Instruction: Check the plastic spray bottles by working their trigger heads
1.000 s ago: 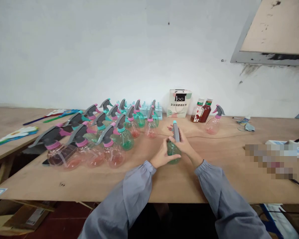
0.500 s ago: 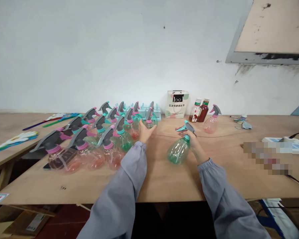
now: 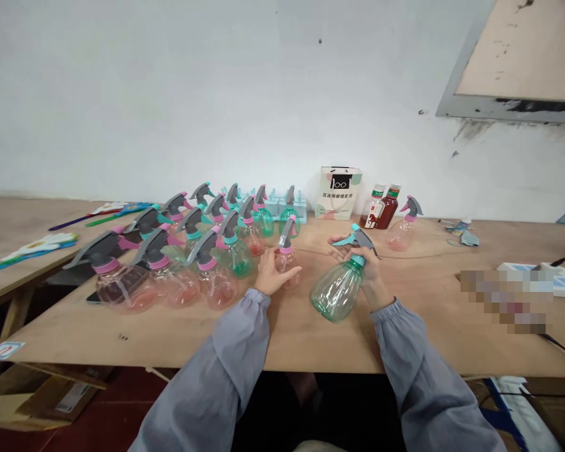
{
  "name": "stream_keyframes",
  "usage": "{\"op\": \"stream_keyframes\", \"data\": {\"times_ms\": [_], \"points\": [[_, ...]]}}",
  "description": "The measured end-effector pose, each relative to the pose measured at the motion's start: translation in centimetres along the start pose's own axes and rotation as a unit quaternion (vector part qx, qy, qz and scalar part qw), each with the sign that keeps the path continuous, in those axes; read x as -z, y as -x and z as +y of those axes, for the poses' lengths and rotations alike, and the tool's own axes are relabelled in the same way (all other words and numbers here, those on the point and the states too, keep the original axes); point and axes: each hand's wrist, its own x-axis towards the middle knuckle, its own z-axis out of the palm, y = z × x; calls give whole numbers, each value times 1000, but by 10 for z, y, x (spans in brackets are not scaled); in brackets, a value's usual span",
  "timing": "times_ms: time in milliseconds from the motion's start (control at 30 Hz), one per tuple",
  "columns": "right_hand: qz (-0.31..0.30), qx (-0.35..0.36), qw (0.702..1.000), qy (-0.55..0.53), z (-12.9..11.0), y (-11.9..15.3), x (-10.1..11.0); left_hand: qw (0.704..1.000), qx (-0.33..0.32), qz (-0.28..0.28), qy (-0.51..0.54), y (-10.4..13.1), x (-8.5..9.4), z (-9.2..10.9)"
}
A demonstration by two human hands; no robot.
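By the right hand point(image 3: 370, 272), a green spray bottle point(image 3: 338, 292) is grasped at its neck, just under the spray head; it is held tilted, with its rounded body pointing down to the left over the wooden table point(image 3: 320, 348). By the left hand point(image 3: 272, 274), a pink spray bottle point(image 3: 290, 260) is grasped around its body, with the thumb laid in front; the fingers are partly hidden. This bottle stands nearly upright, a little to the left of the green one. On the left, many other spray bottles point(image 3: 216, 285), pink and green, are placed close together. Whether any liquid is contained in them cannot be told, because the plastic itself is tinted. One lone pink bottle point(image 3: 400, 235) is placed on the right, near two sauce-like bottles point(image 3: 388, 210), in which reddish-brown contents are seen.
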Motion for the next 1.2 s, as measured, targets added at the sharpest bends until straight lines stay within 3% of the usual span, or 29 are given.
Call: {"op": "stream_keyframes", "data": {"times_ms": [133, 367, 767, 933, 1200], "points": [[2, -13, 1000, 20, 5, 1, -3, 999, -22, -17, 24, 0, 0, 0], [40, 8, 998, 55, 9, -2, 11, 997, -38, -45, 51, -1, 0, 2], [34, 19, 997, 72, 7, 3, -1, 998, -11, -52, 38, -1, 1, 4], [27, -17, 998, 62, 5, 4, -10, 997, -13, -60, 48, 0, 2, 7], [18, 7, 996, 85, 1, 11, -14, 997, -12, -66, 42, 0, 4, 12]]}}
